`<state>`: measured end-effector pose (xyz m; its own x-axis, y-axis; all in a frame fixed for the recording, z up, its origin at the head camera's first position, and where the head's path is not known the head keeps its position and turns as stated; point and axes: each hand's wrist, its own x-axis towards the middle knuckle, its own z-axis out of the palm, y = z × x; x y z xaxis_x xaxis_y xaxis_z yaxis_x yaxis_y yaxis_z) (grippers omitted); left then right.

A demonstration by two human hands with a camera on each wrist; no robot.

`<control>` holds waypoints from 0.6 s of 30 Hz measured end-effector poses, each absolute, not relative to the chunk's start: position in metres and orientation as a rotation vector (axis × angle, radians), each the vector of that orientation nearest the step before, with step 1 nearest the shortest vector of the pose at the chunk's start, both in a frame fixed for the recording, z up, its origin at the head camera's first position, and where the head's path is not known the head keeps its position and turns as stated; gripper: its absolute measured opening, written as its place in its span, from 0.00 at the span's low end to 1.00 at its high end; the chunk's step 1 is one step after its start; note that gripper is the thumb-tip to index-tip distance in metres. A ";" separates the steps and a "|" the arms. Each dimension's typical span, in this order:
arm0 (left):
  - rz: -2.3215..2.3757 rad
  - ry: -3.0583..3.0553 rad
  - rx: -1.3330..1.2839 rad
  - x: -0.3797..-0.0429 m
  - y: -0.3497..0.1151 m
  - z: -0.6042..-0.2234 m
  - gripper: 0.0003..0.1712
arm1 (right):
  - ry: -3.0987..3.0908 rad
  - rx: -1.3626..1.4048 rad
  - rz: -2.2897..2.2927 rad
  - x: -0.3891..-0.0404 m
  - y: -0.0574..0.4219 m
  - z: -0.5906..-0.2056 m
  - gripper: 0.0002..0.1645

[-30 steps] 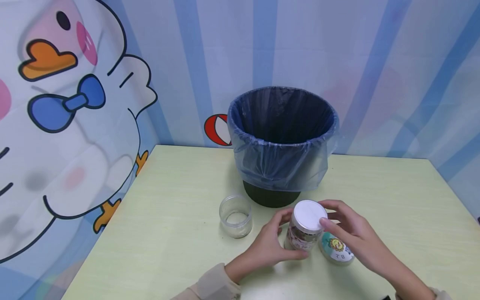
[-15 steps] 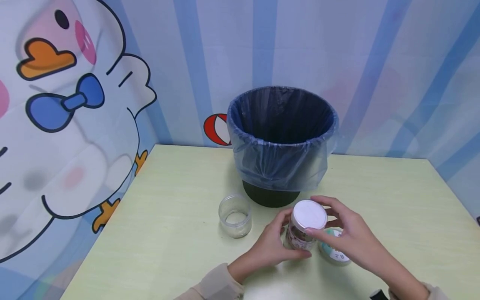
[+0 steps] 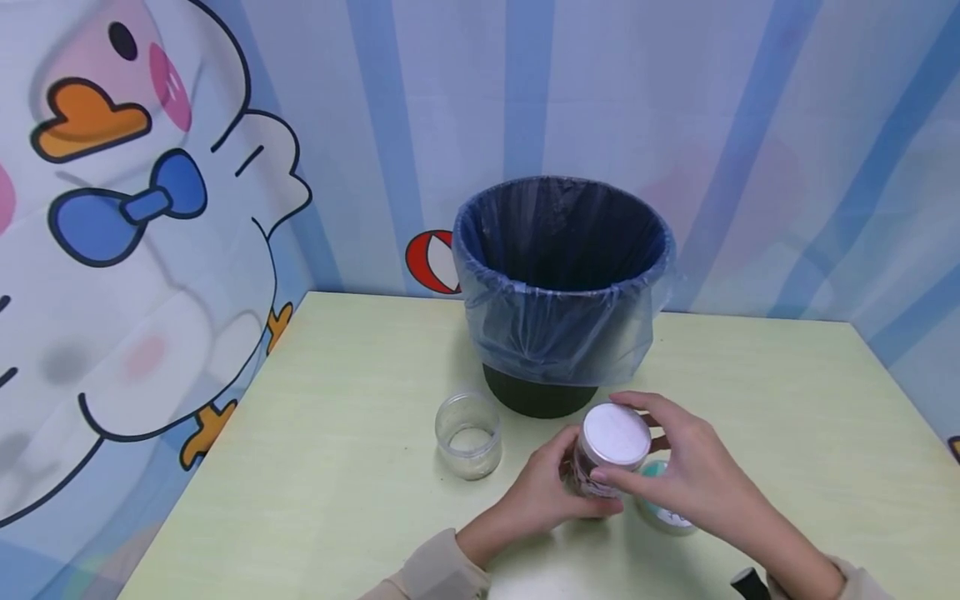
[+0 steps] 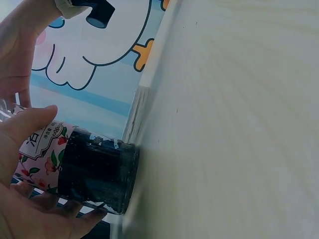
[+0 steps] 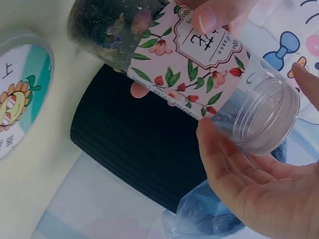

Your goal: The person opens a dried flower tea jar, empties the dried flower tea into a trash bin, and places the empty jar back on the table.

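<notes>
Jar (image 5: 184,74) about upright, on or just above the counter (image 3: 360,450), near the bin (image 3: 540,398) — left hand (image 3: 538,500) wrapped round it, presumably for steadiness; right hand (image 3: 693,479) curled round the lid (image 3: 617,434) — likely for purchase.

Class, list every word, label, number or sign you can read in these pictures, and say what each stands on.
"花": on the flowered label of the jar.
The label's other print: too small, blurred or partly covered.
Sunflower container: characters too unclear to read surely.
</notes>
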<state>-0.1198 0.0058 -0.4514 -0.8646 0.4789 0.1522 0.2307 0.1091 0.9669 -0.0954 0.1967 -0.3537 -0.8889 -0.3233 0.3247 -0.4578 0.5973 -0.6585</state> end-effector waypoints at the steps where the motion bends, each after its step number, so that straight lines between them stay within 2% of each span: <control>1: 1.842 2.181 0.714 -0.120 0.006 -0.452 0.44 | -2.641 0.669 1.154 -0.096 0.196 -0.353 0.44; 9: 1.855 2.186 0.752 -0.120 0.005 -0.454 0.39 | -2.633 0.717 1.100 -0.096 0.194 -0.348 0.40; 18: 1.838 2.219 0.832 -0.121 0.002 -0.448 0.40 | -2.639 0.743 1.083 -0.093 0.198 -0.335 0.38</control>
<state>-0.1206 0.0018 -0.4481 -0.8368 0.4952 0.2335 0.3216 0.0994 0.9417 -0.0934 0.1980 -0.3350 -0.8552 -0.3764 0.3562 -0.5181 0.6065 -0.6031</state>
